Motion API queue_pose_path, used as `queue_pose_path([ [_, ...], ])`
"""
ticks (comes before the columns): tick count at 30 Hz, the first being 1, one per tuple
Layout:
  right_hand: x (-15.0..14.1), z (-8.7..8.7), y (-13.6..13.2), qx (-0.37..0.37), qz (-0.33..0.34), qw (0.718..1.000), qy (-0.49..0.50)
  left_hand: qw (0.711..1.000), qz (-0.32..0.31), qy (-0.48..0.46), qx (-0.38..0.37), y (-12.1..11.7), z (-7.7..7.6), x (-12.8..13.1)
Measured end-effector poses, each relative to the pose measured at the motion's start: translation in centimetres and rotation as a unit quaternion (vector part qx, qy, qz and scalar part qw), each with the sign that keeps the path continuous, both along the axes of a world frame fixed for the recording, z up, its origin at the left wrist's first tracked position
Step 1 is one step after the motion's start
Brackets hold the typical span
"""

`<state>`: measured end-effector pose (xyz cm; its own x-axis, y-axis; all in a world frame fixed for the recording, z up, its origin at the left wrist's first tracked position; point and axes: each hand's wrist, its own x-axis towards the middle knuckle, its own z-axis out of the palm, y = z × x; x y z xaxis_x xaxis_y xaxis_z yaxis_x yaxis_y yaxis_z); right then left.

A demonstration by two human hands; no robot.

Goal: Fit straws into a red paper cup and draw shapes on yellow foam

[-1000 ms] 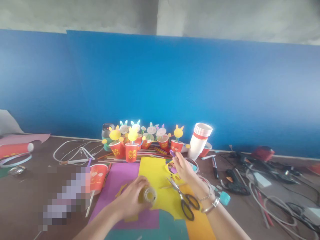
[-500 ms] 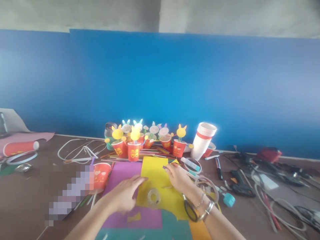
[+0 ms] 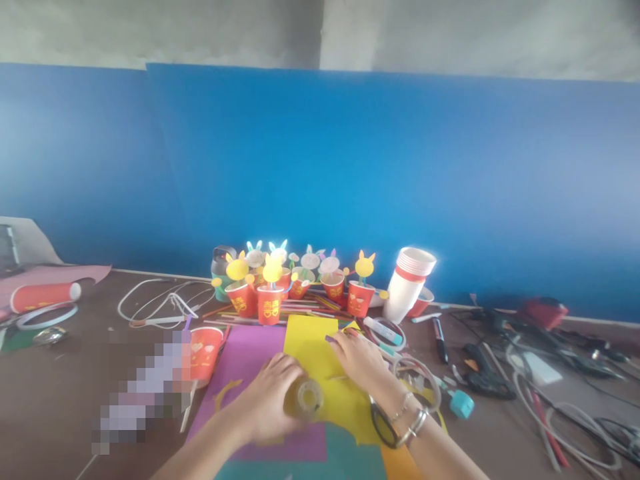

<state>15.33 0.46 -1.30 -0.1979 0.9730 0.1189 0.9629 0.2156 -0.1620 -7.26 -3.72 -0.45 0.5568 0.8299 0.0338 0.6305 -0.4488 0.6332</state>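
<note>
My left hand (image 3: 267, 403) is closed around a clear roll of tape (image 3: 306, 397) lying on a yellow paper sheet (image 3: 311, 340). My right hand (image 3: 357, 357) rests on the same yellow sheet just right of the roll, fingers bent and pressed down on the paper, with a small purple piece at the fingertips. Scissors (image 3: 383, 423) with black handles lie under my right wrist, which wears bracelets. A purple sheet (image 3: 240, 363) lies left of the yellow one.
Several red paper cups with bunny toppers (image 3: 270, 300) stand at the back, a stack of white-and-red cups (image 3: 410, 283) to their right. A red cup (image 3: 205, 350) lies on its side at left. Markers, cables and a glue gun (image 3: 480, 380) clutter the right.
My left hand let go of the tape roll half a second ago and has now closed on it again. My right hand dropped from above the scissors onto the yellow paper.
</note>
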Motion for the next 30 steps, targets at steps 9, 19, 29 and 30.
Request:
queue_pose_path([
  [9,0.4,-0.2,-0.1,0.01,-0.029,1.0,0.002,0.999,0.012,-0.037,0.013,0.3,-1.4,0.1],
  [19,0.8,0.4,-0.5,0.168,0.033,0.941,0.292,1.0,0.008,-0.018,0.018,0.3,-2.2,-0.1],
  [29,-1.4,0.5,-1.2,-0.134,-0.043,0.797,0.587,0.986,0.017,0.117,0.121,0.3,0.0,-0.3],
  [30,-1.7,0.3,-1.4,-0.171,-0.023,0.81,0.56,0.985,0.016,0.125,0.119,0.3,0.0,-0.2],
])
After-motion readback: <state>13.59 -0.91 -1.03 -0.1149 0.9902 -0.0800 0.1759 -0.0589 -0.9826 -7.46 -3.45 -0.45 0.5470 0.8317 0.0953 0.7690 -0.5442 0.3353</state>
